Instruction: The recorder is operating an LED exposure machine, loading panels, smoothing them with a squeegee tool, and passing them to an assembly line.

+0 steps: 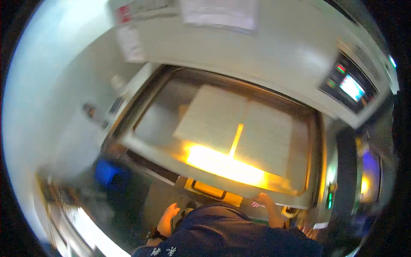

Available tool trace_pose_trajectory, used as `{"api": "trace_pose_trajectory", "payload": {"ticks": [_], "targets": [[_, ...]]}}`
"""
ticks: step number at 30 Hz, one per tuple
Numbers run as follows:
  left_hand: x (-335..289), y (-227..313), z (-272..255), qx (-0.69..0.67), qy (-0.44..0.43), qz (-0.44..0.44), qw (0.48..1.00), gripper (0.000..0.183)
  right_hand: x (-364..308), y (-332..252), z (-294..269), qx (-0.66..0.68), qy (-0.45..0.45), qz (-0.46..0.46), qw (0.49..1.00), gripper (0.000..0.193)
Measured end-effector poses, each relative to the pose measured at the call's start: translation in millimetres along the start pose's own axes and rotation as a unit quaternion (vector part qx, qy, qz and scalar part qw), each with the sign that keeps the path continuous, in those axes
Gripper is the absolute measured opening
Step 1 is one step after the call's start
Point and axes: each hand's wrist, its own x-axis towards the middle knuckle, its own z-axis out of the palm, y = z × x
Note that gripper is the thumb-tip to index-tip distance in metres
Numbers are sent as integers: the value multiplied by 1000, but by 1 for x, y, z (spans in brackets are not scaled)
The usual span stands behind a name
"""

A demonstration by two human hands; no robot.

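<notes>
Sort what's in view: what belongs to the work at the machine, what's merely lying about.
Seems in use:
machine, right hand near its front edge
lit screen
pale sheets

Probably just about:
blue object, too blurred to name
posted papers

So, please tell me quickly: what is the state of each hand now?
Left hand: loosely open, nothing seen in it.
Right hand: near the machine's front edge; too blurred to tell its grip.

From my distant post I counted one left hand and one right hand — two altogether. I also counted one pale machine, two flat panels and one lit screen.
</notes>
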Motion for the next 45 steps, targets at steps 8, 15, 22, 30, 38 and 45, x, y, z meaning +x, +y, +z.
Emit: {"api": "trace_pose_trajectory", "payload": {"ticks": [8, 15, 22, 30, 38, 45], "targets": [[-70, -104, 83, -91, 10, -52, 994, 49, 85, 17, -120, -200, 150, -81, 965, 41], [-98, -144, 29, 66, -99, -50, 992, 46, 125, -29, -73, -134, 341, -150, 918, 42], [-34, -38, -99, 25, -63, -75, 995, 49, 86, -194, 0, -59, 258, -235, 935, 49], [99, -55, -253, 60, -51, 120, 990, 55, 103, -309, -4, -132, 507, -316, 791, 41], [99, -25, -353, -160, -72, 222, 959, 47, 96, -306, 95, -318, 423, 39, 848, 45], [105, 30, -323, -184, -296, 235, 907, 43, 33, -316, 181, -268, 320, 159, 895, 53]]}}
